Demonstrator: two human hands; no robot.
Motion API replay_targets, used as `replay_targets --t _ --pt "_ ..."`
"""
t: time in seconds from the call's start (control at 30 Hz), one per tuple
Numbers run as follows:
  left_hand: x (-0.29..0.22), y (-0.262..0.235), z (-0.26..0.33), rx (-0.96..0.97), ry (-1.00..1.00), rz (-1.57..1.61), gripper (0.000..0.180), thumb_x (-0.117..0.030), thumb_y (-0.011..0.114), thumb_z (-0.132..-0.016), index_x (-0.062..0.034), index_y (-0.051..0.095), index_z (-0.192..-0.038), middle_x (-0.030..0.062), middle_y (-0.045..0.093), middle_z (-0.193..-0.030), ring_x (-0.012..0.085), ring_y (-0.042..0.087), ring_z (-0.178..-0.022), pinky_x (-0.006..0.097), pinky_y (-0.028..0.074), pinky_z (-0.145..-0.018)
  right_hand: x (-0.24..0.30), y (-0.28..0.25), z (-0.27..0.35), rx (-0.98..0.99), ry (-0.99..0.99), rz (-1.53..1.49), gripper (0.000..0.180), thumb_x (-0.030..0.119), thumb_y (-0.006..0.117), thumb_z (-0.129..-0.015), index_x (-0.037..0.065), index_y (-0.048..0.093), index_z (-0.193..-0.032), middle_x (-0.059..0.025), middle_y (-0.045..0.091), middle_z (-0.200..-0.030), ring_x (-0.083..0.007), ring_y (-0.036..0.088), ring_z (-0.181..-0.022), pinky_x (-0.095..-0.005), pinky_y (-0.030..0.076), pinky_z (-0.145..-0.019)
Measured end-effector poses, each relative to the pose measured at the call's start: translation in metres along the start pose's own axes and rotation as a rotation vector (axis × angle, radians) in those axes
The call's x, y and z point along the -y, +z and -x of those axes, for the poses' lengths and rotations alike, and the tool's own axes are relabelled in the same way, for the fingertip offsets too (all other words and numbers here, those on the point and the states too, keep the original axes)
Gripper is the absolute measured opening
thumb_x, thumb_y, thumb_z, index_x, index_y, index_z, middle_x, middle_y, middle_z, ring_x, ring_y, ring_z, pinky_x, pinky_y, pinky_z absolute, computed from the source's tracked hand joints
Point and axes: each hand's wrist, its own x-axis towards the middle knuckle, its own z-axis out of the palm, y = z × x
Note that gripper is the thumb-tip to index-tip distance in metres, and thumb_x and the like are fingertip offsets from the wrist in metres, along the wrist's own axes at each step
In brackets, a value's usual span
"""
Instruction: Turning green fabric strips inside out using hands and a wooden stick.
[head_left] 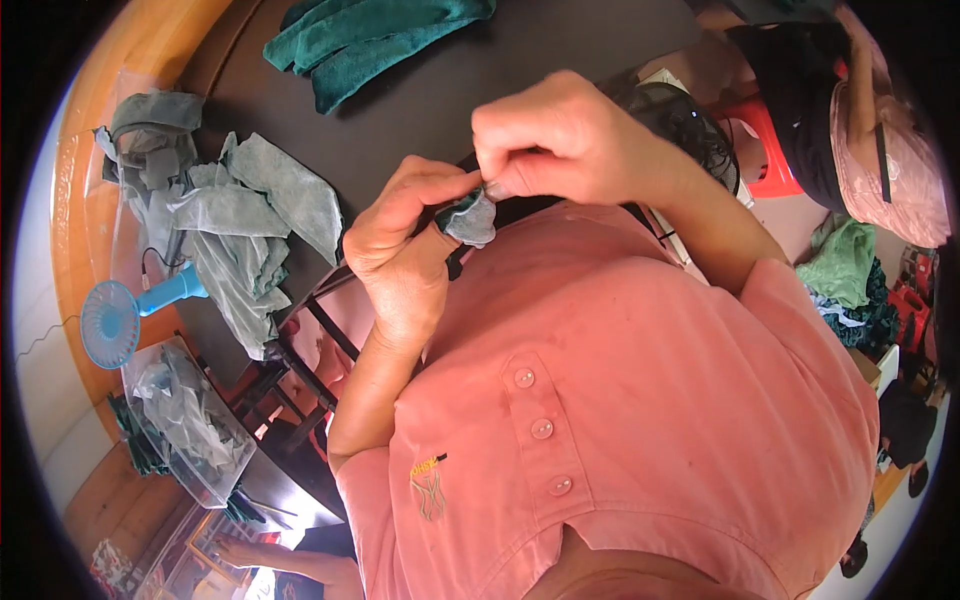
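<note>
The small grey-green fabric piece [472,218] sits between both hands above the dark worktop [420,110], close to the chest. The left hand [405,245] pinches its lower part; the right hand [560,140] pinches the top edge. It looks light, soft and floppy, best gripped at the edges. The clear plastic bag [190,420] holds similar grey pieces, probably fabric.

A dark worktop [420,110] with a wooden rim [150,45] is carrying grey cloth pieces [240,215]; a red stool [765,150] is standing beside a pale floor [800,215].
</note>
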Motion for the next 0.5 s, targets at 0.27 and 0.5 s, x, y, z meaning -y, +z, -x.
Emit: replay_targets --t 0.27,0.5 --pt "-0.007 -0.011 0.003 -0.136 -0.11 0.135 0.03 0.014 0.051 -0.065 0.0075 0.066 -0.09 0.0086 0.063 -0.088 0.0129 0.057 -0.079 0.023 0.045 -0.075 -0.008 0.004 -0.029 0.124 0.146 -0.108 0.023 0.011 0.075 -0.072 0.004 0.053 -0.07 -0.0009 0.051 -0.059 -0.0121 0.046 -0.054 -0.0306 0.035 -0.051" --pt "0.008 -0.007 -0.001 -0.326 -0.039 0.032 0.018 0.007 0.054 -0.073 0.006 0.063 -0.088 0.0051 0.061 -0.084 0.0092 0.052 -0.071 0.02 0.039 -0.061 -0.002 0.034 -0.013 -0.376 -0.359 0.276 0.023 0.001 0.073 -0.071 0.002 0.062 -0.091 -0.008 0.061 -0.078 -0.022 0.059 -0.062 -0.0278 0.044 -0.052"
